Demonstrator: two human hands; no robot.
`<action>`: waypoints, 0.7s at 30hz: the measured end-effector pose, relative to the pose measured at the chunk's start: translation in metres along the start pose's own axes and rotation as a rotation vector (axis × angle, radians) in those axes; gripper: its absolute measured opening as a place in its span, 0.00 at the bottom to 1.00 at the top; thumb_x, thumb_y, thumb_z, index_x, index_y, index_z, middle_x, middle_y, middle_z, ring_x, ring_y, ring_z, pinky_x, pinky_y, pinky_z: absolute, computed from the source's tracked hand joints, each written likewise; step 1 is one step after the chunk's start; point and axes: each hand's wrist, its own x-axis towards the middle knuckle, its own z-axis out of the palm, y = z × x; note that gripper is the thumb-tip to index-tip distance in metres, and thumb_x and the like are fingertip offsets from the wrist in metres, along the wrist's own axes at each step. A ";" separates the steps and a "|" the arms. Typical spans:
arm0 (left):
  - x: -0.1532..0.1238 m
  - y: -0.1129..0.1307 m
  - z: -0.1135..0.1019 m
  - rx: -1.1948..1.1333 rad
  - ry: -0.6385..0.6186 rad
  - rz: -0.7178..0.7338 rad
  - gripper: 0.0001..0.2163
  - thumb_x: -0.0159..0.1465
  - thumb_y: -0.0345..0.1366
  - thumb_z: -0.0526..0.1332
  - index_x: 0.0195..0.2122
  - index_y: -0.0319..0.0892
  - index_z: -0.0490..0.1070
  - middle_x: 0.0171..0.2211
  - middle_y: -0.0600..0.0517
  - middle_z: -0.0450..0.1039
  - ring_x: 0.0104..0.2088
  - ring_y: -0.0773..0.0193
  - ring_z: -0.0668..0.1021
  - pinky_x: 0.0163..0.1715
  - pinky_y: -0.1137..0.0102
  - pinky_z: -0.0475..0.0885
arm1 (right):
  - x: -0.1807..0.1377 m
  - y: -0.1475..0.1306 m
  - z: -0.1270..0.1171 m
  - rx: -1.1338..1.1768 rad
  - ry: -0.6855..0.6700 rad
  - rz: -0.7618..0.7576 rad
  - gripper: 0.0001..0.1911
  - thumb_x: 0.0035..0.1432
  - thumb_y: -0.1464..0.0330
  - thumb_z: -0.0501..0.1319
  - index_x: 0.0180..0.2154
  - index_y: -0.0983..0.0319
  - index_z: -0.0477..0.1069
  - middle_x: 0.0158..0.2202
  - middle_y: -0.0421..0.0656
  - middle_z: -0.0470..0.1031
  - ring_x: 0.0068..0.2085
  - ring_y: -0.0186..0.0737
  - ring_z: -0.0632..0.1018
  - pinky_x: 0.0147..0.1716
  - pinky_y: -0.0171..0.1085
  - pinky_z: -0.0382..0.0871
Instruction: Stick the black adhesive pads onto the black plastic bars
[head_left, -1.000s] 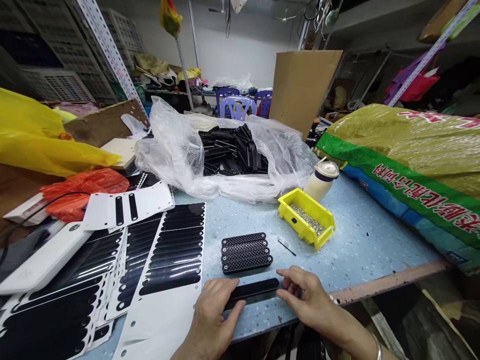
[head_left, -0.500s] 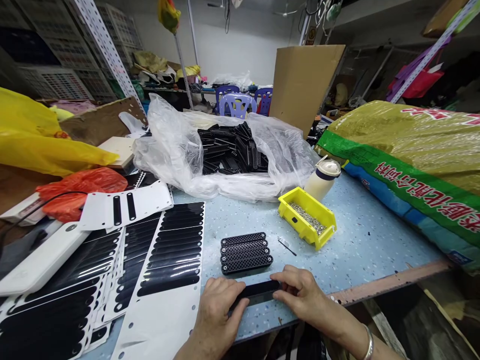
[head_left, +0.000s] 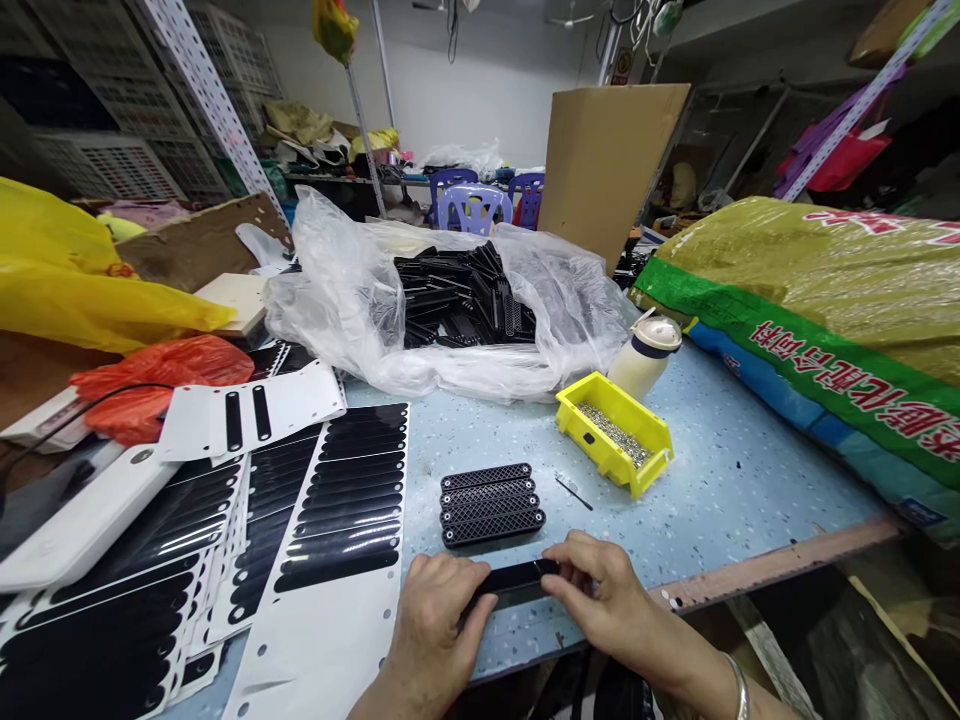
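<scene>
Close to the table's front edge, a long black plastic strip [head_left: 514, 577] is gripped between my two hands. My left hand [head_left: 441, 618] is closed around its left end, thumb in front and fingers behind. The right end is pinched by the thumb and fingers of my right hand [head_left: 592, 585]. The strip's ends are partly hidden by my fingers. Just beyond lies a neat block of several black textured bars [head_left: 491, 506], with small round metal pieces at their ends. A thin dark pin-like tool [head_left: 574, 492] rests to the right of them.
A yellow bin [head_left: 615, 434] of small metal parts stands beside a cream bottle [head_left: 643, 358]. Behind is a clear plastic bag [head_left: 337, 300] full of black bars [head_left: 465, 295]. Sheets of black adhesive strips [head_left: 341, 495] cover the left side. A large sack [head_left: 825, 300] lies right.
The hands and the strip stay in nearly the same place. My right hand's fingers have shifted slightly at the strip's right end, where a bright glint now shows.
</scene>
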 end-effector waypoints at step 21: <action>-0.020 -0.010 -0.017 -0.094 0.150 -0.379 0.10 0.63 0.36 0.60 0.37 0.40 0.80 0.20 0.52 0.79 0.18 0.64 0.79 0.19 0.75 0.76 | 0.019 -0.007 0.003 0.092 -0.113 0.270 0.11 0.50 0.65 0.57 0.20 0.59 0.60 0.15 0.34 0.56 0.20 0.32 0.61 0.19 0.32 0.51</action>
